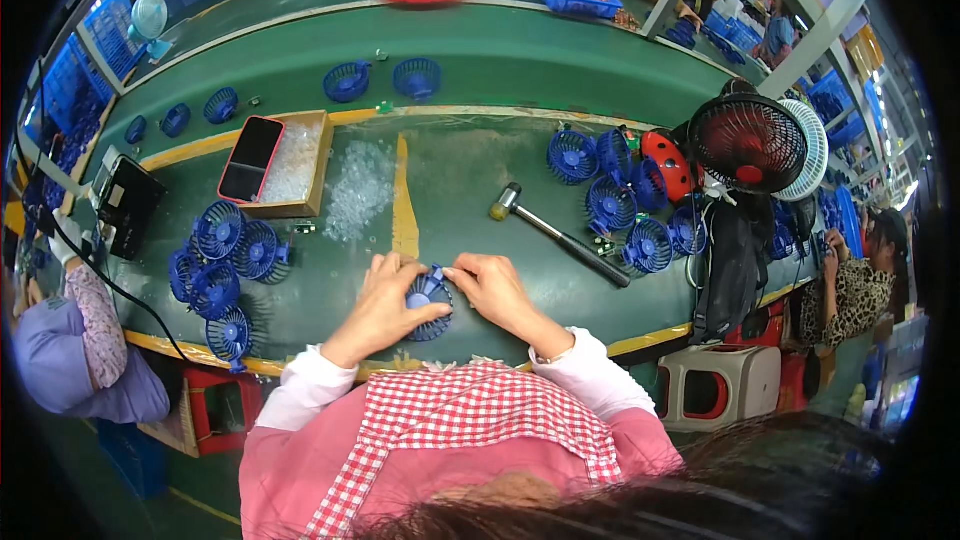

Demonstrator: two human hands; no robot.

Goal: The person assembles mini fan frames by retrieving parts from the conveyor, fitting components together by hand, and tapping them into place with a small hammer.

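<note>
A small blue fan grille (428, 298) lies on the green workbench (470, 165) just in front of me. My left hand (385, 302) lies over its left side and grips it. My right hand (495, 288) pinches the top edge of the same grille with its fingertips. Much of the grille is hidden under my left fingers. Both sleeves are pink, above a red-and-white checked apron.
A mallet (556, 232) lies right of my hands. Blue grilles are piled at left (222, 258) and right (620, 198). A wooden box (290, 165) with clear small parts and a phone stands beyond, loose clear parts (360, 190) beside it. A black-and-red fan (748, 143) stands right. Other people work nearby.
</note>
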